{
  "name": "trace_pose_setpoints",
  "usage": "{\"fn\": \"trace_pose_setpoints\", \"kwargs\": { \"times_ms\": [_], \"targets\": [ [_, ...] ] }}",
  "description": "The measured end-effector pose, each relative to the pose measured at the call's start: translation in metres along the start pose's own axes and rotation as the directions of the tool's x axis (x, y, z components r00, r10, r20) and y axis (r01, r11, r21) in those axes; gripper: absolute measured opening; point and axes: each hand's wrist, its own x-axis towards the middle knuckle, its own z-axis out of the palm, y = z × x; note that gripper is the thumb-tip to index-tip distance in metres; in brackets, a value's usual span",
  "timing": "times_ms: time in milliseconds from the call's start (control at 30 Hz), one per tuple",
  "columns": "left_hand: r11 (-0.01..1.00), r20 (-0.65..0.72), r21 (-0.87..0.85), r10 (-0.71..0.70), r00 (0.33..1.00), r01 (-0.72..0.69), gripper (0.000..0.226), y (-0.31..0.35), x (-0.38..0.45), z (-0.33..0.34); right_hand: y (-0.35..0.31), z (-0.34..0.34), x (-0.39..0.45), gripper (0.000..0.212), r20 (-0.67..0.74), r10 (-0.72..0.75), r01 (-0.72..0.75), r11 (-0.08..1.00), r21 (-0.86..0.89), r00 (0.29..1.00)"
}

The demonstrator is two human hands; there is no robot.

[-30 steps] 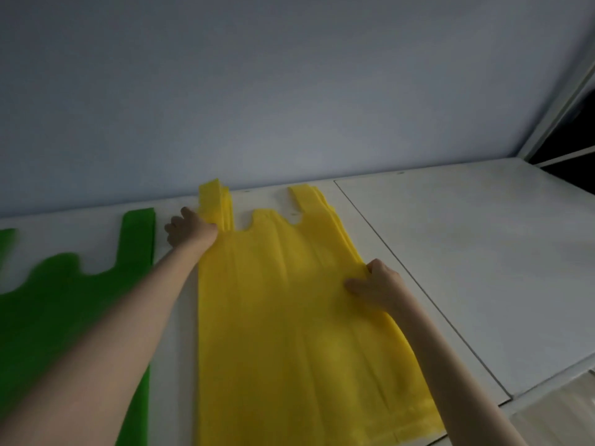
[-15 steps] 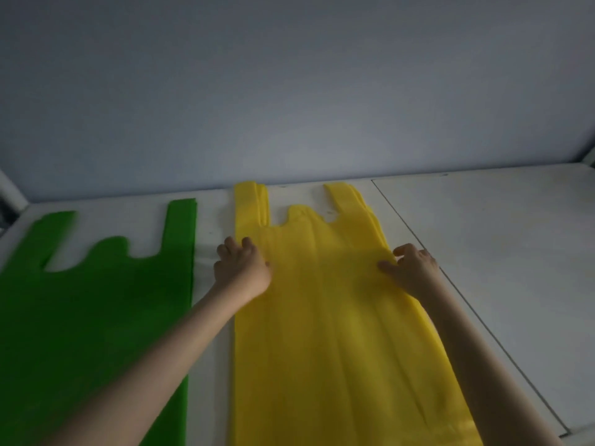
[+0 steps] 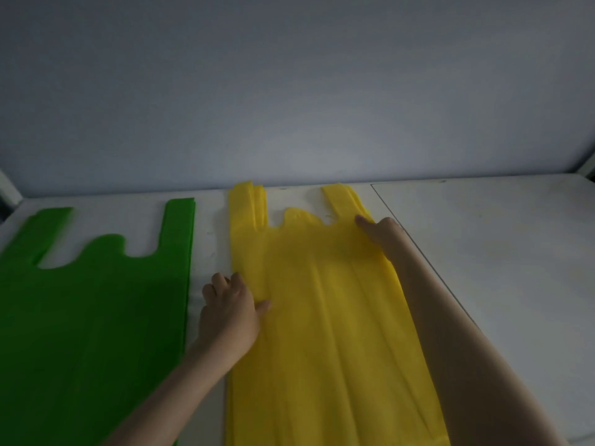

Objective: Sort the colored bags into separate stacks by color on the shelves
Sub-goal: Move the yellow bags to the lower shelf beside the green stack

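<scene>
On the white shelf (image 3: 483,252), yellow bags (image 3: 322,317) lie lengthwise, handles toward the wall, pressed by the flat left hand (image 3: 228,313) and right hand (image 3: 381,233).

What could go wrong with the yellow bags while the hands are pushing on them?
The left hand presses the yellow bags at their left edge, so a push could bunch that edge or skew the top bag off the stack. Only a narrow strip of white shelf separates them from the green bags, so a slide leftward might overlap the colors. The right hand lies near the right handle, which might fold under.
</scene>
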Motion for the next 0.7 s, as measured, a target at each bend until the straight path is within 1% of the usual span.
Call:
{"fn": "trace_pose_setpoints", "kwargs": {
  "times_ms": [67,100,167,233,267,300,333,367,400,433,467,533,567,633,667,700],
  "targets": [
    [1.0,0.003,-0.012,0.012,1.0,-0.012,0.056,0.0,0.0,0.0,-0.01,-0.001,0.001,0.066,0.016,0.0,-0.001,0.999,0.053,1.0],
    [1.0,0.003,-0.015,0.011,1.0,-0.011,0.058,0.0,0.0,0.001,-0.015,-0.001,0.003,0.058,0.023,-0.004,0.002,0.996,0.085,1.0],
    [1.0,0.002,-0.021,0.003,1.0,-0.003,0.06,-0.002,0.0,0.001,-0.022,-0.002,0.008,0.044,0.022,-0.041,0.035,0.977,0.21,0.999],
    [1.0,-0.003,-0.029,0.002,1.0,-0.002,0.061,-0.003,0.001,0.001,-0.026,-0.003,0.011,0.046,-0.029,-0.111,0.114,0.917,0.381,0.993],
    [0.999,-0.003,-0.036,0.004,1.0,-0.004,0.061,-0.004,0.001,0.001,-0.025,-0.004,0.012,0.049,-0.058,-0.13,0.142,0.885,0.443,0.99],
    [0.999,0.001,-0.042,0.006,1.0,-0.005,0.061,-0.004,0.002,0.001,-0.022,-0.004,0.013,0.051,-0.069,-0.137,0.154,0.874,0.46,0.988],
    [0.999,0.003,-0.045,0.008,1.0,-0.008,0.062,-0.004,0.002,0.0,-0.019,-0.003,0.014,0.05,-0.049,-0.13,0.138,0.889,0.437,0.99],
    [0.999,0.003,-0.047,0.011,1.0,-0.011,0.062,-0.004,0.002,0.0,-0.016,-0.002,0.015,0.044,0.004,-0.115,0.104,0.915,0.389,0.993],
    [0.999,0.002,-0.05,0.013,1.0,-0.013,0.062,-0.004,0.003,-0.001,-0.015,0.0,0.015,0.033,0.056,-0.098,0.076,0.947,0.313,0.994],
    [0.998,0.0,-0.053,0.014,1.0,-0.014,0.062,-0.004,0.003,-0.001,-0.014,0.0,0.014,0.022,0.073,-0.074,0.054,0.968,0.247,0.995],
    [0.998,-0.003,-0.056,0.014,1.0,-0.014,0.063,-0.004,0.003,-0.001,-0.014,0.001,0.015,0.021,0.063,-0.057,0.043,0.979,0.201,0.996],
    [0.998,-0.015,-0.063,0.019,1.0,-0.019,0.062,-0.004,0.001,0.0,-0.013,0.001,0.02,0.04,0.017,-0.04,0.037,0.989,0.147,0.999],
    [0.997,-0.023,-0.074,0.018,1.0,-0.019,0.062,-0.004,-0.001,0.0,-0.013,-0.001,0.02,0.04,-0.007,-0.039,0.04,0.996,0.085,0.999],
    [0.995,-0.033,-0.104,0.002,0.999,-0.006,0.06,-0.004,-0.005,0.001,-0.01,-0.004,0.015,0.027,-0.043,-0.014,0.01,0.997,-0.076,0.999],
    [0.993,-0.036,-0.116,-0.006,0.999,0.002,0.059,-0.005,-0.006,0.001,-0.008,-0.006,0.012,0.023,-0.037,-0.001,-0.003,0.992,-0.128,0.999],
    [0.993,-0.035,-0.12,-0.011,0.999,0.006,0.059,-0.005,-0.006,0.001,-0.005,-0.008,0.007,0.025,-0.019,0.004,-0.007,0.987,-0.161,1.0]
  ]
}}
